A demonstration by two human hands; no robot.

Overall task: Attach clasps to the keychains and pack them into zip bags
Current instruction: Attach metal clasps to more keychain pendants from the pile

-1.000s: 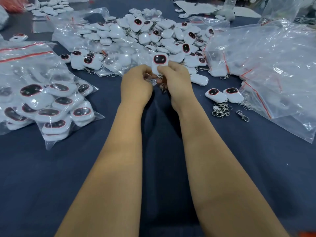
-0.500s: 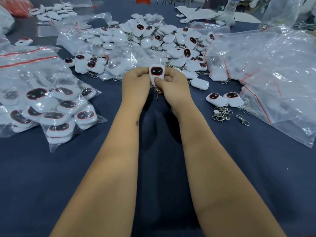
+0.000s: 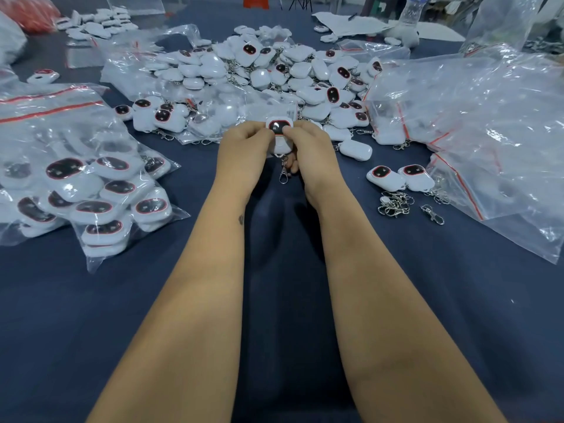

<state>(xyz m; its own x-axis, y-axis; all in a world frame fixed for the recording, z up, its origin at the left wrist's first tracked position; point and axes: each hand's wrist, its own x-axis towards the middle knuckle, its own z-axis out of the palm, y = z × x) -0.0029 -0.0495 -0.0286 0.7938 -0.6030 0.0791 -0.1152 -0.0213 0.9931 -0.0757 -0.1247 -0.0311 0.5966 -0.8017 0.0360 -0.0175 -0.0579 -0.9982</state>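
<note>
A white keychain with a dark, red-rimmed face is held upright between both hands above the dark blue table cloth, just in front of the big heap. It is pinched at its left edge by the curled fingers of the left hand and at its right edge by the thumb and fingers of the right hand. A metal clasp is seen hanging from the bottom of the keychain on a short chain, dangling freely between the two wrists; how it is joined to the loop cannot be made out, since the link is small and partly covered by fingers. Behind the hands a heap of loose keychains is spread over clear plastic. To the left, filled zip bags are piled with the dark faces showing through the film. To the right, a stack of empty zip bags with red seal strips is laid, and near its lower edge two keychains are placed side by side, touching. Just below them a small cluster of spare clasps is gathered, with a single clasp lying apart to its right. A plastic bottle is stood at the far edge.
</note>
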